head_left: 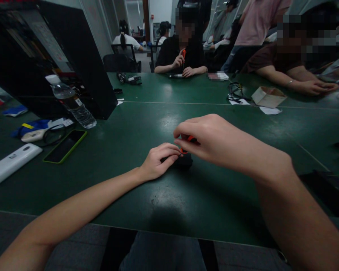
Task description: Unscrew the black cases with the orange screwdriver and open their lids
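Note:
My right hand (209,137) is closed around a screwdriver with an orange-and-black handle (191,139), mostly hidden by the fingers. It points down toward a small black block-like device (187,161) lying on the green table. My left hand (159,160) lies low on the table with its fingers closed over the left side of that device, close to the tool's lower end. The fingertips of both hands nearly meet there. Whether the tip touches the device I cannot make out.
To the left are a phone in a green case (64,146), a white power bank (14,163), a plastic bottle (73,101) and a large black case (79,60). Across the table (147,113) a person holds an orange-handled tool (184,54). A small box (268,97) stands far right.

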{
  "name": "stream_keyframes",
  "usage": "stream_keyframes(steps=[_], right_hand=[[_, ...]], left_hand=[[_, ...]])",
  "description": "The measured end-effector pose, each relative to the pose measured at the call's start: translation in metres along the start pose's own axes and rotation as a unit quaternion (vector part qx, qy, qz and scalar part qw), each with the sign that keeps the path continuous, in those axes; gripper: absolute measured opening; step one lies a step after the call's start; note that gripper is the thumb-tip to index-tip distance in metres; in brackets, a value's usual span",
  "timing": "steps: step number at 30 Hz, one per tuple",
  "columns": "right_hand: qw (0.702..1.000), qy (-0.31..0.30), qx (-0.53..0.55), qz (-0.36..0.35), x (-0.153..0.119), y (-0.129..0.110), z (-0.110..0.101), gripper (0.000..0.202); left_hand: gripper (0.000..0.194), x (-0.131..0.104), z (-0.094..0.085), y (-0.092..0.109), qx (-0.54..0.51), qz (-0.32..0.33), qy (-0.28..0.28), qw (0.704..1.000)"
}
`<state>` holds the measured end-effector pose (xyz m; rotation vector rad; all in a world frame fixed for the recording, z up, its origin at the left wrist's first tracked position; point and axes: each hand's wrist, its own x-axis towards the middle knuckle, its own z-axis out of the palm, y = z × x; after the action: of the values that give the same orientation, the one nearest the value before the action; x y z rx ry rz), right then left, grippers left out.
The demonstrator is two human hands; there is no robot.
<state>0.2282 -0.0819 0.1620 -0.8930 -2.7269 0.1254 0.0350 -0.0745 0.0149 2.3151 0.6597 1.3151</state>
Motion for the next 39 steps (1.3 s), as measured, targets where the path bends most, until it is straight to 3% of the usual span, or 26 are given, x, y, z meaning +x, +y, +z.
stream_keyframes(steps=[23, 39], right_hand=[[1.000, -0.006, -0.022, -0.005, -0.001, -0.006, 0.001, 0.014], [0.999, 0.003, -0.041, 0.001, 0.005, -0.010, 0.003, 0.012]], left_hand=[[0.019, -0.001, 0.000, -0.001, 0.011, 0.029, -0.013, 0.999], [0.027, 0.004, 0.005, -0.003, -0.047, -0.008, -0.029, 0.998]])
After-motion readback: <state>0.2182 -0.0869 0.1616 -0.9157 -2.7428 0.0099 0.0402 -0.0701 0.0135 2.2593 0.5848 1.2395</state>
